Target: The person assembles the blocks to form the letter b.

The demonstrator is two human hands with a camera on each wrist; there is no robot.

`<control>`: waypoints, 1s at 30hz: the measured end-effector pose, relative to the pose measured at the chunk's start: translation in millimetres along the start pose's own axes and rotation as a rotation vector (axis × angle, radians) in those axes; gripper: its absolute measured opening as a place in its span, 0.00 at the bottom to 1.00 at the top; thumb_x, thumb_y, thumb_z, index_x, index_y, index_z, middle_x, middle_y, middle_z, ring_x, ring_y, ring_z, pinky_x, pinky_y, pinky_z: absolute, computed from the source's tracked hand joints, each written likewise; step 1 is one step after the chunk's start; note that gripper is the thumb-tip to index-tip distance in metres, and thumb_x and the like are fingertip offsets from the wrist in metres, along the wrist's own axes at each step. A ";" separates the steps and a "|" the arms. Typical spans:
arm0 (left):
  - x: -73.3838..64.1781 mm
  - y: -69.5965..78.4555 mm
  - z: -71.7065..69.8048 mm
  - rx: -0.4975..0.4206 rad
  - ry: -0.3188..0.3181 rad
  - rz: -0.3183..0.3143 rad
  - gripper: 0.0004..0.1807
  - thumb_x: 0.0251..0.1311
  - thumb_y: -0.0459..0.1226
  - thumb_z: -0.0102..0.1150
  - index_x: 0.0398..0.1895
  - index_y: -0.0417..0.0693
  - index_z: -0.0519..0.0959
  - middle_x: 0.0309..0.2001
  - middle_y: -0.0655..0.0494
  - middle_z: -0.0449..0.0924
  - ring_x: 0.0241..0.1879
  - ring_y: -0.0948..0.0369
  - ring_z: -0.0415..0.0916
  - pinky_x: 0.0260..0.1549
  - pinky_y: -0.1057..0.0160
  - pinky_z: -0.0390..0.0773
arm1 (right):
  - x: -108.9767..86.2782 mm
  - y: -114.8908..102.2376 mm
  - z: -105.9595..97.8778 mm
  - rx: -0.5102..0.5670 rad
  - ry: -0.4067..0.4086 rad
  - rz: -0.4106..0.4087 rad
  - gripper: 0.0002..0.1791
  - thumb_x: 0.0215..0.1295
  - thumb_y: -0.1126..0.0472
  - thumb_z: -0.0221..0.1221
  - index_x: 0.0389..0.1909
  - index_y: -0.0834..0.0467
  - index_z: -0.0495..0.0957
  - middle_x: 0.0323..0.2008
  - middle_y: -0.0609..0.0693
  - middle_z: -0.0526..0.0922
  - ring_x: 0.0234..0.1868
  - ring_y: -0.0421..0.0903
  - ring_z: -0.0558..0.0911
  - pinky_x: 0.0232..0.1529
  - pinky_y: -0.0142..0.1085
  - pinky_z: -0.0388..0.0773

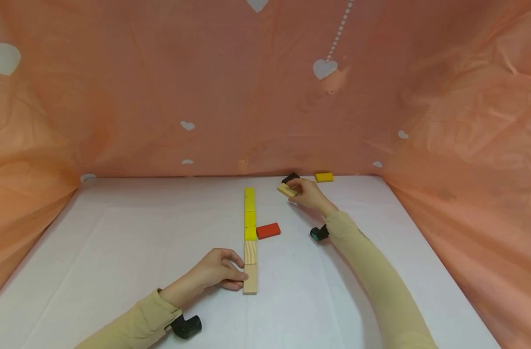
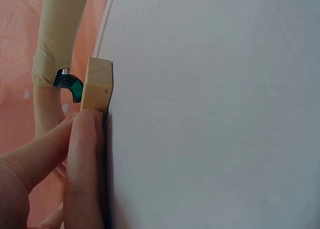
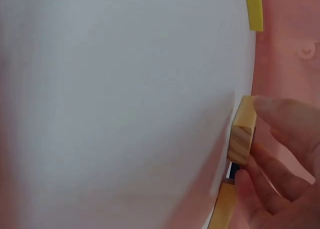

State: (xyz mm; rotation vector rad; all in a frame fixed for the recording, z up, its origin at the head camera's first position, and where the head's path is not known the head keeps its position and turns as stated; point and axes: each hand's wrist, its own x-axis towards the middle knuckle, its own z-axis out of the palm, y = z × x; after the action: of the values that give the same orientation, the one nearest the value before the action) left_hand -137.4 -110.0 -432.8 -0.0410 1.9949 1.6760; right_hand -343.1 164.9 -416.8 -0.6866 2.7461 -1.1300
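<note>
My right hand (image 1: 309,194) pinches a plain wooden block (image 1: 286,189) between thumb and fingers, at the far right of the table. In the right wrist view, that block (image 3: 241,131) shows its striped end grain. A straight row of flat blocks runs away from me down the middle: yellow blocks (image 1: 249,199) at the far part, then a striped wooden block (image 1: 250,252) and a plain wooden block (image 1: 250,281) nearest. My left hand (image 1: 217,269) touches the left side of this nearest block with thumb and fingertips. A red block (image 1: 268,230) lies against the row's right side.
Near the table's back edge lie a dark block (image 1: 290,177), partly behind the right hand, and a yellow block (image 1: 324,177). The white table (image 1: 160,218) meets a draped pink cloth (image 1: 204,87) at the back and sides. Black wrist cameras (image 1: 186,326) hang under both sleeves.
</note>
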 end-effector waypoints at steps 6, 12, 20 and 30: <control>1.5 -1.1 0.5 -0.006 -0.007 0.005 0.17 0.50 0.29 0.70 0.40 0.34 0.74 0.26 0.47 0.83 0.22 0.60 0.81 0.27 0.62 0.85 | 2.3 1.8 3.9 -0.011 -0.001 0.057 0.24 0.58 0.71 0.64 0.57 0.64 0.73 0.54 0.59 0.76 0.50 0.54 0.75 0.57 0.44 0.74; 2.0 -1.6 1.1 0.000 0.004 0.005 0.17 0.49 0.29 0.71 0.40 0.34 0.74 0.25 0.47 0.83 0.22 0.60 0.81 0.27 0.62 0.85 | 3.4 4.5 3.5 -0.047 -0.019 0.030 0.23 0.59 0.76 0.58 0.57 0.63 0.74 0.54 0.58 0.76 0.51 0.54 0.74 0.58 0.44 0.73; 0.9 -0.6 -1.0 -0.011 -0.005 0.003 0.17 0.50 0.28 0.70 0.40 0.34 0.73 0.26 0.47 0.83 0.22 0.60 0.81 0.27 0.62 0.85 | 5.0 1.5 3.3 -0.075 -0.068 0.065 0.25 0.60 0.77 0.55 0.59 0.63 0.72 0.57 0.58 0.75 0.54 0.54 0.73 0.61 0.45 0.70; -0.9 1.5 -1.5 -0.006 -0.008 0.010 0.17 0.50 0.28 0.70 0.40 0.34 0.73 0.26 0.47 0.83 0.22 0.60 0.81 0.26 0.62 0.85 | 2.7 -4.8 -1.3 -0.181 -0.100 0.029 0.21 0.61 0.76 0.55 0.57 0.64 0.75 0.53 0.59 0.77 0.52 0.55 0.74 0.59 0.45 0.73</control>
State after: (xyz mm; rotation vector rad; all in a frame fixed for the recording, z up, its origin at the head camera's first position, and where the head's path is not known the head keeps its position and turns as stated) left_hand -137.8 -111.3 -431.0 -0.0263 1.9871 1.6854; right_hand -344.1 161.6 -412.3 -0.6994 2.7856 -0.8245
